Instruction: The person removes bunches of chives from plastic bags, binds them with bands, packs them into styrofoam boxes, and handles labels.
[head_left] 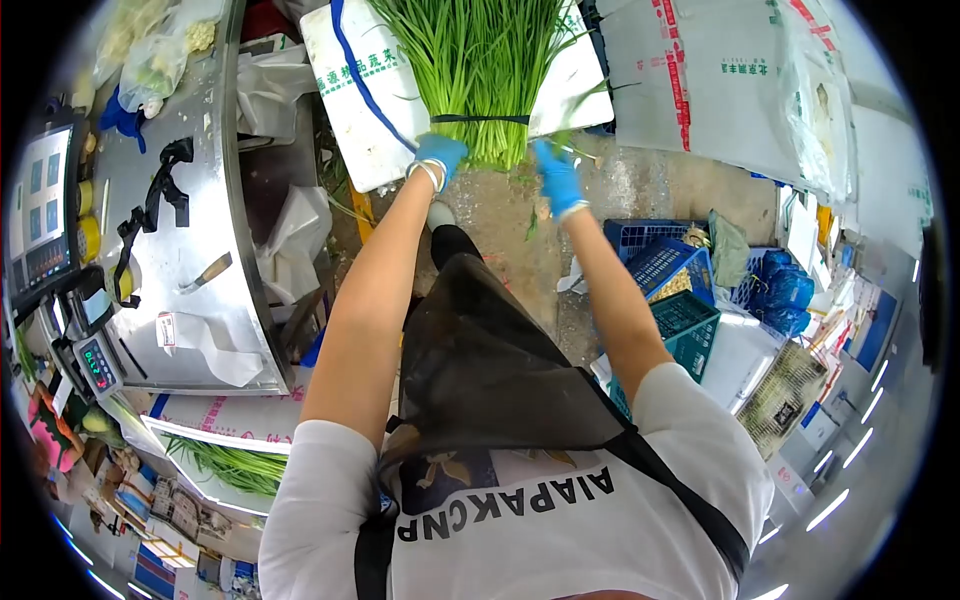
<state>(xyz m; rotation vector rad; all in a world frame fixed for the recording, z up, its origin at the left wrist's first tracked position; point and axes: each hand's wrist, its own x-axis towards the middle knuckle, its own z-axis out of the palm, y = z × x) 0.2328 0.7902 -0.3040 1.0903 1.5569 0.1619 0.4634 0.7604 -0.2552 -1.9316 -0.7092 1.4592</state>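
Note:
A thick bundle of garlic chives point(478, 75) lies across a white foam box point(375, 105), its cut stem ends towards me. A dark band point(480, 118) runs round the stems. My left hand point(438, 155), in a blue glove, is closed at the lower left edge of the bundle; its fingertips are partly hidden. To the right of the stems is my right hand point(560, 180), also gloved in blue, its fingers drawn together by some blurred loose chive leaves point(562, 134). A scrap of leaf point(531, 222) shows below, between the hands.
On my left stands a metal table point(200, 265) with a knife point(207, 273), a scale display point(97, 365) and a monitor point(42, 205). Blue crates point(668, 268) and a green crate point(690, 325) are on the right. A large covered stack point(715, 85) stands at the upper right.

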